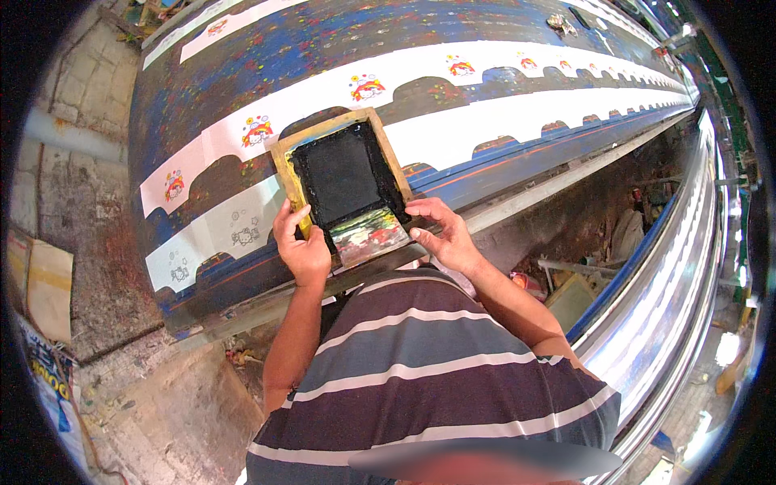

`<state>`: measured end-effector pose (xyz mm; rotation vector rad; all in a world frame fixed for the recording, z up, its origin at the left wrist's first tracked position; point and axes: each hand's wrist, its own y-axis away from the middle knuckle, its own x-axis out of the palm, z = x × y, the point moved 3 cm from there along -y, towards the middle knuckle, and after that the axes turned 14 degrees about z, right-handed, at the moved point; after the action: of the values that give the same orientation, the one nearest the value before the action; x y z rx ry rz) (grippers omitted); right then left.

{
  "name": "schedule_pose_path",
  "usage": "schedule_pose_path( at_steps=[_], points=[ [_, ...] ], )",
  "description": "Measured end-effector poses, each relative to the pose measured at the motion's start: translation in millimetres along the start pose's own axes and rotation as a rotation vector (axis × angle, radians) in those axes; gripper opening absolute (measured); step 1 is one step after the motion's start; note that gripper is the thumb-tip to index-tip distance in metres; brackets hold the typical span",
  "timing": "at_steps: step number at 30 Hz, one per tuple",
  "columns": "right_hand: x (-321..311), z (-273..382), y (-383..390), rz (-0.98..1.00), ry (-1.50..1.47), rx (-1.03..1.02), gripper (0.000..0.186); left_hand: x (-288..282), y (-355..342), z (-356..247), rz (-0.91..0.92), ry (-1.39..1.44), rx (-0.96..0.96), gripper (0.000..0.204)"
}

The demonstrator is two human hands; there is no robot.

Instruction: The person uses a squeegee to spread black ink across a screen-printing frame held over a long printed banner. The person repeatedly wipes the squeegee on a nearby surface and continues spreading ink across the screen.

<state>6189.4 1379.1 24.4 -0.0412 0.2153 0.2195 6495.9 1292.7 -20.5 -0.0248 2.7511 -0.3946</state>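
Note:
Both of my hands hold a wooden screen printing frame (287, 171), tilted over the near edge of a long print table. Black ink lies thick across its mesh (339, 174), and its wood is smeared yellow on the left. At its near end rests a flat piece stained with many colours (370, 236). My left hand (303, 246) is closed on the frame's near left side. Around the near right corner, by the stained piece, the fingers and thumb of my right hand (443, 233) are closed. White cut fabric pieces (242, 218) under and beside the frame bear black outline prints (245, 232).
The paint-spattered table (307, 61) runs away to the far right. A farther row of fabric carries coloured prints (368, 87). Along the right stands another long table with a shiny surface (647, 323). Cardboard (50, 279) leans at the left. A crumpled item (559, 26) sits far back.

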Motion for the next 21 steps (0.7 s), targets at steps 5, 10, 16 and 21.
schedule_pose_path(
  at_steps=[5, 10, 16, 21],
  points=[
    [-62, -19, 17, -0.021, 0.059, -0.047, 0.040, 66, -1, -32, -0.014, -0.059, 0.064, 0.051],
    [-141, -41, 37, -0.045, 0.095, -0.090, 0.041, 148, -7, -62, -0.012, -0.056, 0.090, 0.047],
    [-203, -56, 51, -0.005, 0.132, -0.081, 0.041, 211, -7, -79, -0.036, -0.068, 0.079, 0.046],
    [-224, -63, 55, 0.047, 0.150, -0.097, 0.040, 225, -6, -85, -0.013, -0.045, 0.019, 0.043]
  ],
)
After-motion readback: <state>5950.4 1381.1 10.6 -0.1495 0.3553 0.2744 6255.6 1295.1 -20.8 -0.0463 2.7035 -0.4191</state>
